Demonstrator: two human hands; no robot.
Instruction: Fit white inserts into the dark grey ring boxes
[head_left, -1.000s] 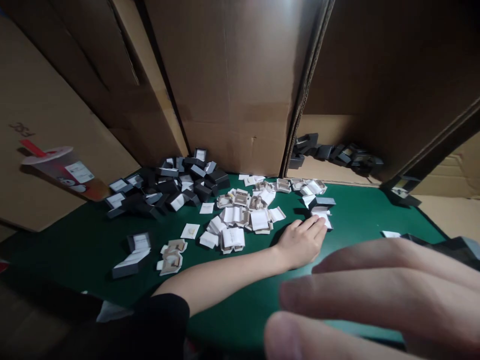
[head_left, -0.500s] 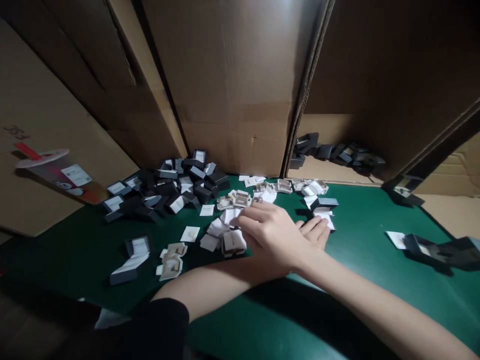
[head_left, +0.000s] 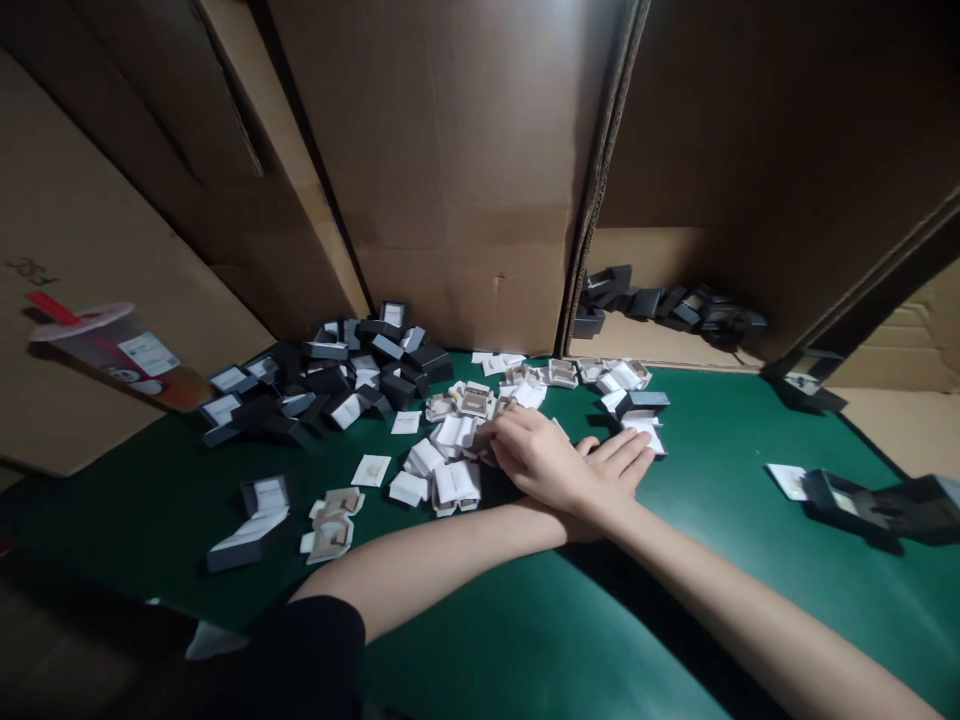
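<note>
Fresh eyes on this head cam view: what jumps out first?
Probably the crossed arms mid-table: the right hand is at the white inserts, its forearm over the left wrist, while the left hand has its fingers at an open black box. Next, the heap of black boxes at back left, and the cup with a red straw at far left.

"FSC" lettering (head_left: 31, 272) on left cardboard (head_left: 127, 258)

far left: drink cup (head_left: 106, 350), red straw (head_left: 54, 307) | behind: tall cardboard panels (head_left: 487, 170) | underneath: green tabletop (head_left: 480, 640)
</note>
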